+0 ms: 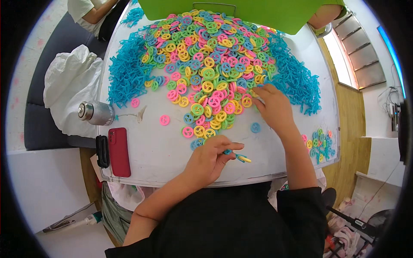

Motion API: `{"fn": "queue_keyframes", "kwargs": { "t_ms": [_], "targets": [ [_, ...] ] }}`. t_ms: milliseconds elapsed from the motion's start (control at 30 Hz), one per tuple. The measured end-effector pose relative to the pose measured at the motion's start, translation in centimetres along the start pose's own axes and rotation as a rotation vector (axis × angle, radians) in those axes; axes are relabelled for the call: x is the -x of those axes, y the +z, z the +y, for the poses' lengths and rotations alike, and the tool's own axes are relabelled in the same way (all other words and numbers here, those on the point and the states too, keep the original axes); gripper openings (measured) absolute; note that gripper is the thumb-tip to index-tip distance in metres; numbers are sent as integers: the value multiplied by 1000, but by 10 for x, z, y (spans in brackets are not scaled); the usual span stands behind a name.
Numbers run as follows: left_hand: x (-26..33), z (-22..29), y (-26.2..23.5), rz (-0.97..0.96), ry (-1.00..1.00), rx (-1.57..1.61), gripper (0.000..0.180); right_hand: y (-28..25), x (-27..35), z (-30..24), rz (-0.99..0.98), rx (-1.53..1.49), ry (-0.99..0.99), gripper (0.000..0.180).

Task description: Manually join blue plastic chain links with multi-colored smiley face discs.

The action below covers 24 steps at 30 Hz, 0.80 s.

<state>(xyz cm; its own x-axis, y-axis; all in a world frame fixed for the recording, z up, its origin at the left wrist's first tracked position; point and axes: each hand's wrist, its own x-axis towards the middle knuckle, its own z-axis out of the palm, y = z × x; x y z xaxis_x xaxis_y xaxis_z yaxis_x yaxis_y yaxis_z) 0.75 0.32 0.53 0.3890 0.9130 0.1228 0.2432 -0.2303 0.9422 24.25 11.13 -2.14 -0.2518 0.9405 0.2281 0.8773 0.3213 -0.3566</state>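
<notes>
Near the table's front edge, my left hand (206, 160) is closed, pinching a blue plastic piece (228, 152) with a yellow ring-shaped wheel (246, 159) at its outer end. My right hand (275, 105) reaches to the right side of a big heap of small plastic wheels (211, 73) in pink, yellow, green and blue. Its fingers are bent over the heap's edge, thumb and fingertips apart, with a bit of blue showing beside them. A loose blue wheel (255, 127) lies between my hands.
Blue plastic pieces are piled left (127, 69) and right (294, 75) of the wheels. A green bin (223, 13) stands behind. At left are a metal bottle (97, 112), a red phone (119, 152) and a black case (102, 151). Assembled pieces (320, 144) lie at the right edge. Other people sit across.
</notes>
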Motion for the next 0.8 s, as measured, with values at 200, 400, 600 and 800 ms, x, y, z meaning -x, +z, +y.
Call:
{"fn": "queue_keyframes", "kwargs": {
  "t_ms": [200, 400, 600, 800],
  "targets": [
    [6, -17, 0, 77, -264, 547, 11, 24, 0, 7, 131, 53, -116, 25],
    [1, -22, -7, 64, -347, 694, 14, 21, 5, 7, 86, 23, -105, 23],
    [-10, -12, -1, 65, -438, 671, 23, 24, -1, 10, 186, 89, -143, 22],
    [-13, -19, -2, 126, -276, 353, 22, -21, 27, -13, -1, -693, 239, 15]
  ]
}}
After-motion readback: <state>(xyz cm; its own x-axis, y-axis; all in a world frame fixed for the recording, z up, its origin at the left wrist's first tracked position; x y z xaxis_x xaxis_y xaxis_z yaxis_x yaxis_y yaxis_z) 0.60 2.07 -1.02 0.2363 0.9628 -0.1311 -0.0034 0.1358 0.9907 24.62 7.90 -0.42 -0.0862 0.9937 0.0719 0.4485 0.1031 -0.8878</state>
